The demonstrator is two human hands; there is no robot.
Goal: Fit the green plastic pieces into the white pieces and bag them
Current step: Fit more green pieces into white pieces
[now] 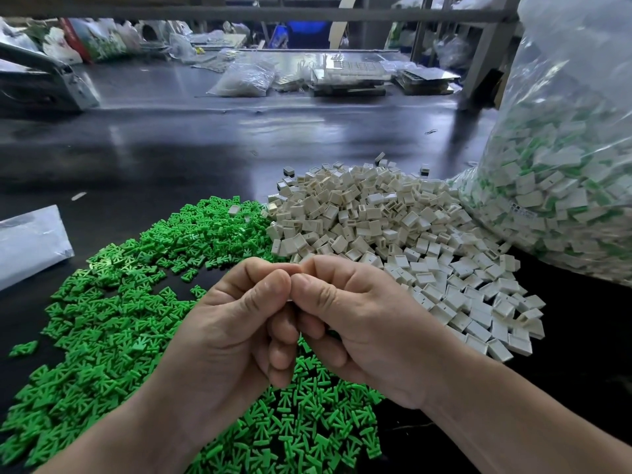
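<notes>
Nearest, reaching in from the bottom edge and meeting in the middle: left hand (239, 323) and right hand (355, 319), knuckle to knuckle. Thumbs side by side and touching, forefingers curled over the top, remaining fingers folded underneath. Pinched between the two sets of fingertips, a white piece (294, 267), with only a pale sliver showing above the thumbs and another just below them. No telling whether any green sits inside it. Both hands closed round that one item, held up off the tabletop (178, 155).

Directly beneath both hands and spreading far out on the left hand's side, a loose heap of green pieces (113, 309). Small, flat and forked, lying every which way on the dark surface. Well out past the left hand, at the frame edge, a flat white packet (27, 244), apart from the green heap.

Just beyond the fingertips and running out past the right hand, a heap of white pieces (376, 224). Small open-sided boxes, touching the green heap along the edge toward the left hand. A lone white box (233, 209) on top of the green, beyond the left hand.

Far out beyond the right hand, a big clear bag (564, 206), upright and bulging. Packed with white boxes showing green, pressed against the white heap.

Farthest, across the glossy dark surface: smaller clear bags (244, 80), stacked trays (349, 78), a grey machine (41, 83) off beyond the left hand, blurred clutter behind.
</notes>
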